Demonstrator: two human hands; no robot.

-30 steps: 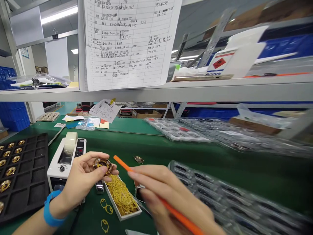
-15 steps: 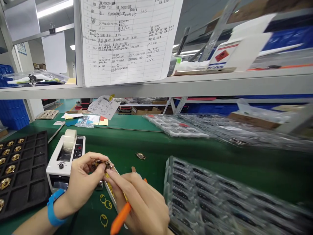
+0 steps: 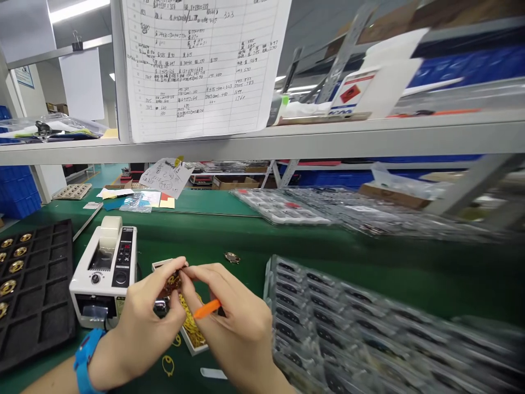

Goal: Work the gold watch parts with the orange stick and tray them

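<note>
My left hand (image 3: 143,323), a blue band on its wrist, pinches a small gold-brown metal part (image 3: 173,282) resembling a watch case. My right hand (image 3: 235,323) meets it at the part's right edge, thumb and forefinger closed. An orange-handled tool (image 3: 207,309) is tucked in the right hand; its working end is hidden. Beneath the hands sits a narrow white box (image 3: 197,350) of thin yellow rings (image 3: 192,328). One loose yellow ring (image 3: 168,365) lies on the green mat beside it. Farther back rests another small metal part (image 3: 232,257).
A white tape dispenser (image 3: 104,273) stands left, beside a black compartment tray (image 3: 45,295) holding gold rings. Clear plastic trays (image 3: 328,323) with dark parts fill the right. Overhead a shelf edge (image 3: 287,143) crosses the view, with handwritten sheets (image 3: 197,71) on it.
My right hand has turned and risen, bringing its fingertips against the part's right edge. The orange handle now points differently, and more of the box of yellow rings shows. The view has shifted slightly.
</note>
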